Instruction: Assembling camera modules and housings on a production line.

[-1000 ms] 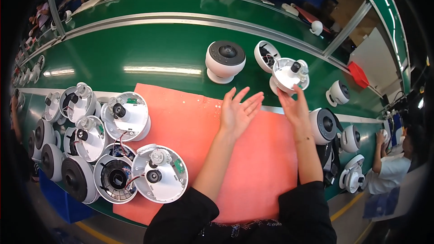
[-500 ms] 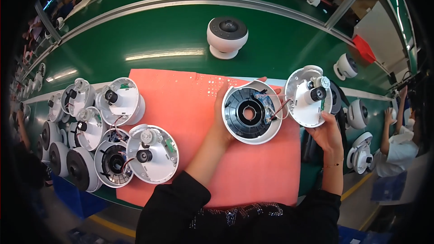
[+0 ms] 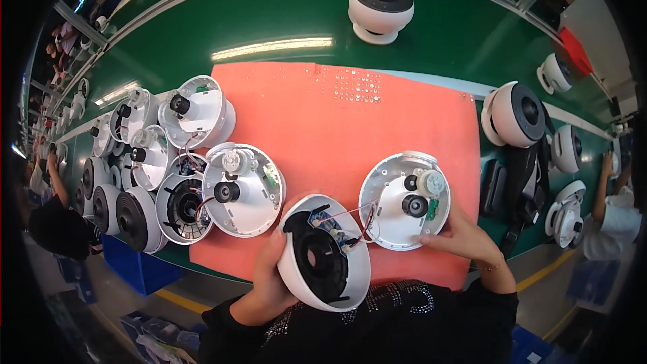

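My left hand (image 3: 268,273) grips the outer wall of a bowl-shaped white housing half (image 3: 357,282), tilted near my body. Inside it sit a black ring with a central hole and a small blue circuit board (image 3: 329,226). Thin wires (image 3: 340,214) run from this board to a second white housing half (image 3: 387,230), which faces up over the mat. That half carries a round white motor-like part (image 3: 430,183), a black cylinder (image 3: 414,205) and a green board. My right hand (image 3: 461,232) holds its right rim, thumb at the lower edge; the other fingers are partly hidden.
A pink mat (image 3: 317,135) lies on the green table, with rows of small screws (image 3: 358,85) at its far edge. Several opened white housings (image 3: 246,212) crowd the left. Whole white-and-black round units stand at the back (image 3: 381,17) and right (image 3: 515,114), near black straps (image 3: 526,182).
Both wired halves have come nearer my body, and the left one is now tilted. The right half has come down over the mat. The view has shifted too.
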A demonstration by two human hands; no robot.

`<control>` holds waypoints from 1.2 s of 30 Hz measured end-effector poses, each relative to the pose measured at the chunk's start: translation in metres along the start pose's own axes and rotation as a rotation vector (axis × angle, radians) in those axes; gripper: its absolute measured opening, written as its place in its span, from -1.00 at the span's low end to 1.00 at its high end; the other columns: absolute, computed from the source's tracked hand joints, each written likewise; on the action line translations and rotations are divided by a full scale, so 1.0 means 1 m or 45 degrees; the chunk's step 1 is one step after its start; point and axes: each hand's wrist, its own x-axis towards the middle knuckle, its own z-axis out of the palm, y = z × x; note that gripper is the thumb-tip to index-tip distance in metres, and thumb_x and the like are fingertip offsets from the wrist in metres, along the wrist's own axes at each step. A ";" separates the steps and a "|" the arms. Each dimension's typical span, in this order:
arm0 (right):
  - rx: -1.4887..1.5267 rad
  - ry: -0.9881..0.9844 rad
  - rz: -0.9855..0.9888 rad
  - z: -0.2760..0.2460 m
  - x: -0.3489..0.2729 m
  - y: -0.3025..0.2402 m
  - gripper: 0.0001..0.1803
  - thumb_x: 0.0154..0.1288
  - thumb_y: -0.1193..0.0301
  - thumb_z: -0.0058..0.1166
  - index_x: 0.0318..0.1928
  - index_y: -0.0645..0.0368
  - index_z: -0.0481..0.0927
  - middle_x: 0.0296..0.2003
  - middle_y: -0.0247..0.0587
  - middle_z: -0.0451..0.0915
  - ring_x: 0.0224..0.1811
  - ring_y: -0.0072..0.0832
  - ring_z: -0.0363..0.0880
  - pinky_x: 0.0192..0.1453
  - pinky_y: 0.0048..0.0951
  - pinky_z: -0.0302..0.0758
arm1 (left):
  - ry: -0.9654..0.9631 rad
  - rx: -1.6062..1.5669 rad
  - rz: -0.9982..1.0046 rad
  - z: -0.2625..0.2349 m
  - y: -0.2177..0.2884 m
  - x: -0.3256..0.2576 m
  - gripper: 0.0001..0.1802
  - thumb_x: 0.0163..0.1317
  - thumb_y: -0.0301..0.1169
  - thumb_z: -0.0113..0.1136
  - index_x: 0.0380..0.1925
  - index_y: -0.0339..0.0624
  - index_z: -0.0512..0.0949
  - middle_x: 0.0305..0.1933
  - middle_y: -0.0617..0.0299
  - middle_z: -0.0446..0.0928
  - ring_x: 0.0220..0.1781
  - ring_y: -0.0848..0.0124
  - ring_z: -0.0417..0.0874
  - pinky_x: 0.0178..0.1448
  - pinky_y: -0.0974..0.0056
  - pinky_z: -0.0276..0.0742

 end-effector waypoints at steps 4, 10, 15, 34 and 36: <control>-1.235 0.686 -0.877 0.005 -0.028 -0.023 0.18 -0.40 0.11 0.48 0.18 0.29 0.00 -0.13 -0.07 0.23 -0.05 -0.35 0.27 0.07 -0.37 0.28 | -0.095 -0.017 -0.039 0.015 -0.004 -0.003 -0.05 0.06 0.08 0.09 0.27 -0.10 -0.18 0.20 0.10 0.11 0.23 0.23 0.21 0.24 0.09 0.20; -1.018 0.248 -0.949 0.050 -0.043 -0.042 -0.35 -0.26 0.20 0.40 -0.14 0.30 0.47 -0.37 -0.12 0.53 -0.46 -0.31 0.55 -0.38 -0.41 0.51 | -0.467 0.489 0.102 0.030 -0.023 0.001 0.03 0.10 0.18 -0.09 0.26 -0.14 -0.44 0.34 0.03 -0.30 0.40 0.13 -0.24 0.36 0.00 -0.24; -0.711 0.375 -0.887 0.025 -0.054 -0.026 -0.40 -0.09 0.55 0.22 0.03 0.27 0.30 -0.15 0.10 0.47 -0.26 -0.16 0.53 -0.21 -0.38 0.47 | -0.565 1.416 0.471 -0.001 -0.010 0.043 -0.48 0.31 -0.18 -0.30 0.14 -0.29 0.25 0.30 -0.29 -0.01 0.30 -0.09 0.14 0.35 -0.06 -0.21; -0.103 0.203 -0.283 0.008 -0.033 -0.029 -0.44 0.13 0.46 0.12 0.08 0.21 0.14 -0.17 -0.15 0.47 -0.17 -0.56 0.49 -0.23 -0.57 0.44 | -0.574 1.586 0.385 0.017 -0.002 0.051 -0.32 -0.20 -0.21 0.41 -0.12 -0.46 0.44 -0.03 -0.20 0.44 -0.04 0.08 0.56 0.01 0.22 0.47; -0.152 0.289 -0.337 0.008 -0.030 -0.030 -0.45 0.06 0.43 0.19 0.02 0.21 0.20 -0.25 -0.18 0.49 -0.20 -0.54 0.51 -0.28 -0.58 0.46 | -0.563 1.635 0.294 0.023 0.002 0.056 -0.43 -0.17 -0.29 0.40 -0.17 -0.43 0.48 -0.28 0.00 0.59 -0.21 0.23 0.65 -0.09 0.29 0.52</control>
